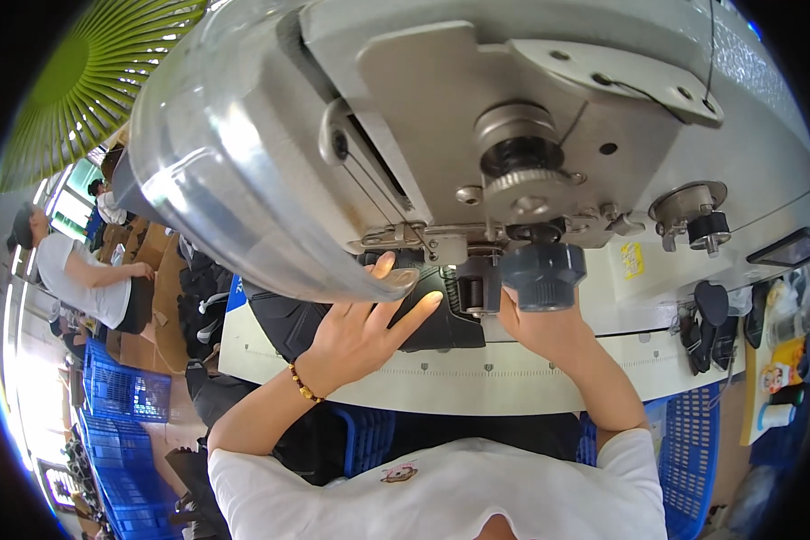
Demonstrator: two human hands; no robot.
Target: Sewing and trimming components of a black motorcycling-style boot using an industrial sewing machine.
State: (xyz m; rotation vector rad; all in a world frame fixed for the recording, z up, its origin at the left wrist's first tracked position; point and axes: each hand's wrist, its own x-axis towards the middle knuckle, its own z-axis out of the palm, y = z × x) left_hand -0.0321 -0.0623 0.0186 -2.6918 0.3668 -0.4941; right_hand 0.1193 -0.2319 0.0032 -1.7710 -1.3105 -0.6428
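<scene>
head view: black piece point(290, 320) lies under spread-fingered left hand point(355, 337); right hand point(540, 331) half hidden, its grip unclear.

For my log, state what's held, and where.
Left hand lies spread on the black piece, not visibly gripping; the right hand, fingers mostly hidden, can't be judged.

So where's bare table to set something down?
White curved table: bare between the right forearm and black sole-shaped pieces, and along the front edge between forearms. Crowded around the grey metal sewing head: left hand, right hand, black material.
</scene>
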